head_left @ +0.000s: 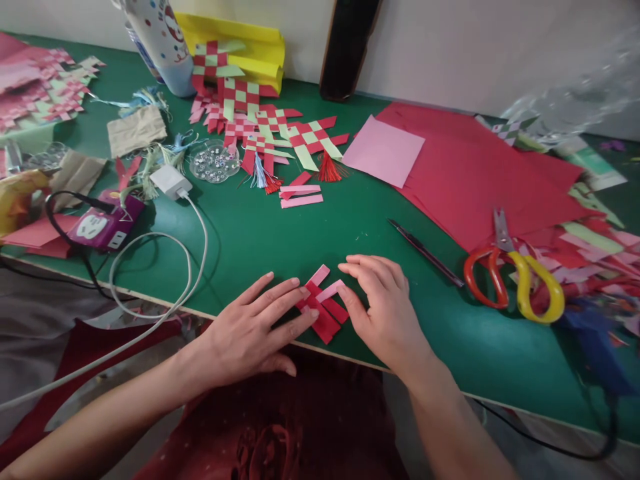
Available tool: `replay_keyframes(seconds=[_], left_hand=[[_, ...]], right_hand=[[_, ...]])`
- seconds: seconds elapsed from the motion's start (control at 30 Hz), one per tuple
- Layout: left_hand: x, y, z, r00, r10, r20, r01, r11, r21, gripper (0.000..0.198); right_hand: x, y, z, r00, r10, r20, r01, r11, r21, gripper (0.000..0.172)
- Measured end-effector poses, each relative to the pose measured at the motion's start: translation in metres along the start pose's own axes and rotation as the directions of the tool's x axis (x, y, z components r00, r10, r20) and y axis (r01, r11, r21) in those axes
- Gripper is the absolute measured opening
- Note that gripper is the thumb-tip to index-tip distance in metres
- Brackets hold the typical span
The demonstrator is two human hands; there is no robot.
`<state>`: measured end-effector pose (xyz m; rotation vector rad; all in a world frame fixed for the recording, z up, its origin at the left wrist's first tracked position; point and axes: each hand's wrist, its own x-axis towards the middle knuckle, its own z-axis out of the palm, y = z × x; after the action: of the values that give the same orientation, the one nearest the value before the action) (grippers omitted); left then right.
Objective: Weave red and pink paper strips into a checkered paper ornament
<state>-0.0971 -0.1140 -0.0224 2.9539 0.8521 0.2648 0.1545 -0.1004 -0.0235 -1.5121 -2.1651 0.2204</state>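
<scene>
A small weave of red and pink paper strips lies at the near edge of the green table. My left hand lies flat on the table with fingers stretched out, their tips pressing the weave's left side. My right hand rests on the weave's right side; its thumb and curled fingers touch a pink strip.
Scissors with red and yellow handles lie to the right, a dark pen between them and my hands. Red paper sheets and a pink square lie behind. Finished woven pieces, loose strips, a white charger and a cable lie at left.
</scene>
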Motion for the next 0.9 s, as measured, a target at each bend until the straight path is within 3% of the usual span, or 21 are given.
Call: replay_keyframes(seconds=[0.2,0.57,0.73,0.9], left_hand=[[-0.009,0.003,0.006,0.999,-0.032,0.006,0.032,0.999,0.002,0.072],[-0.005,0.003,0.005,0.999,-0.046,0.005,0.046,0.999,-0.022,0.068],[0.005,0.002,0.000,0.998,-0.022,-0.067,0.020,0.999,-0.033,0.069],[0.015,0.000,0.000,1.000,0.014,-0.014,-0.015,0.999,-0.031,0.070]], right_hand=[[-0.010,0.003,-0.011,1.000,0.006,0.024,-0.005,0.998,-0.059,0.003],[0.005,-0.006,0.004,0.999,0.050,0.007,-0.050,0.996,-0.070,0.008],[-0.008,-0.005,-0.007,0.997,0.063,-0.053,-0.065,0.997,-0.048,0.012],[-0.030,-0.019,-0.014,0.999,0.031,-0.022,-0.033,0.997,-0.066,0.015]])
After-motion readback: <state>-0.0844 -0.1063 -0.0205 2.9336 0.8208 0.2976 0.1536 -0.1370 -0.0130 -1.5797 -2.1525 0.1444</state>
